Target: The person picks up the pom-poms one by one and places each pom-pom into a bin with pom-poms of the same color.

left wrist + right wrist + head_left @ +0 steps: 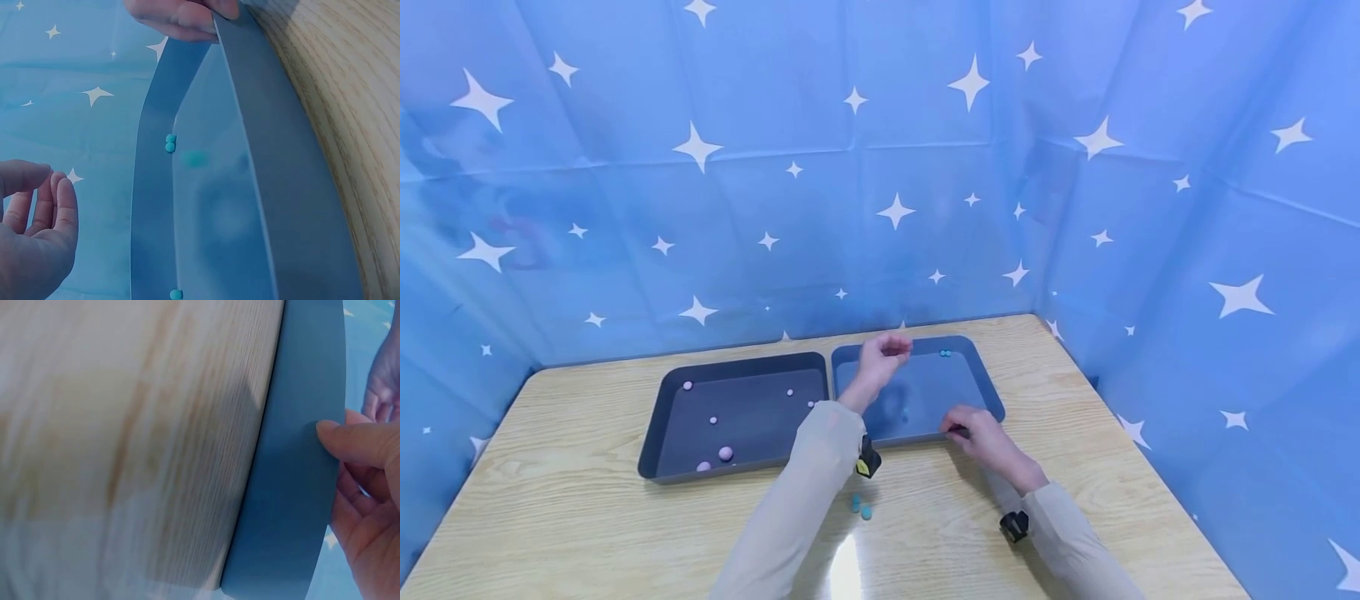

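Note:
My left hand (880, 360) hovers over the blue tray (936, 379), its loosely curled fingers and thumb close together with nothing visible between them. My right hand (983, 437) pinches the tray's near rim, with the thumb (337, 439) on the outer wall and the fingers partly hidden behind it. Two small teal balls (170, 143) lie together by the tray's far wall. Another teal ball (176, 294) is at the lower edge of the left wrist view. A blurred teal spot (194, 159) shows over the tray floor.
On the left, touching distance from the blue tray, stands a dark tray (752, 458) holding several pink balls (726, 453). A few teal pieces (866, 512) lie on the wooden table (565, 500) beside my left forearm. A star-patterned blue curtain (820, 217) borders the table.

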The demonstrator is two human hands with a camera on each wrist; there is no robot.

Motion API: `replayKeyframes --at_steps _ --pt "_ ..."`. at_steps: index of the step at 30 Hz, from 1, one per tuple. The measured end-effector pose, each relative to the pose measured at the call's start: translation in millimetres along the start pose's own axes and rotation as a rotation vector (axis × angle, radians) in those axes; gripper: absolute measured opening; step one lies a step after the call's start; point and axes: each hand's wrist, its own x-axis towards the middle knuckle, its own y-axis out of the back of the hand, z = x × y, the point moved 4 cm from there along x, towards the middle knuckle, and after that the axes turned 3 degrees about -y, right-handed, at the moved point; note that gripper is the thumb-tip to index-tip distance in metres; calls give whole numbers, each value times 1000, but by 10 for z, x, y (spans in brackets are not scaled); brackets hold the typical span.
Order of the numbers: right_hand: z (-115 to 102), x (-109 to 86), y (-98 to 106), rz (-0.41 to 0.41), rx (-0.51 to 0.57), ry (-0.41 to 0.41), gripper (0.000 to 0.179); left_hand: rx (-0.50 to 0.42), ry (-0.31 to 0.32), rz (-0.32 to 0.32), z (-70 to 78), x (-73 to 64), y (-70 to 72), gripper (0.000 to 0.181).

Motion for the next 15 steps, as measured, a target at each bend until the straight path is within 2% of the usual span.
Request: replayKeyframes --at_steps 9,15 --pt "-6 5 2 12 0 0 23 -4 -26 -2 61 -112 47 17" --pt "-1 -2 2 20 -6 3 21 0 -39 -41 91 -218 107 17"
